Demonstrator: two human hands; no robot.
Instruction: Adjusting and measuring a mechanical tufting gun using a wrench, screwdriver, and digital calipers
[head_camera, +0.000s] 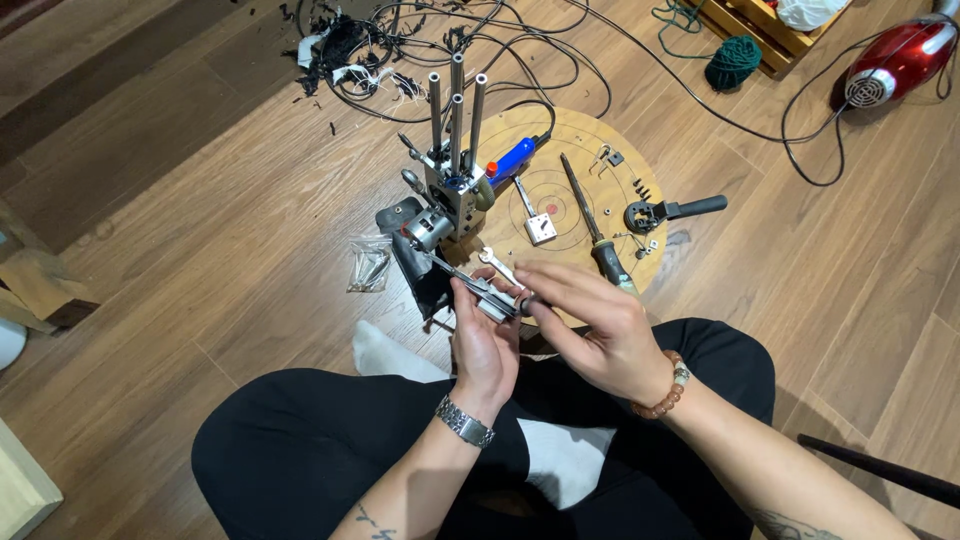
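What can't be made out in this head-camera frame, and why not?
- Small metal part: its shape and type, covered by the fingers of the left hand and right hand.
- Clear bag: its contents are too small to identify.
- Loose bits on the round wooden board: too small to identify.
- Red appliance: cut off by the top-right edge.
- Dark rod: runs out of the right edge.

Seated person, cross-legged on a wood floor (200, 200). Left hand (483, 345) and right hand (600, 330) together grip a small metal part (495, 298) at centre. At 12 o'clock, a metal jig (452, 185) with upright rods stands on a round board (570, 150). A screwdriver (598, 235) lies at 1 o'clock, a red vacuum (900, 58) at 2 o'clock, a screw bag (368, 265) at 10 o'clock.
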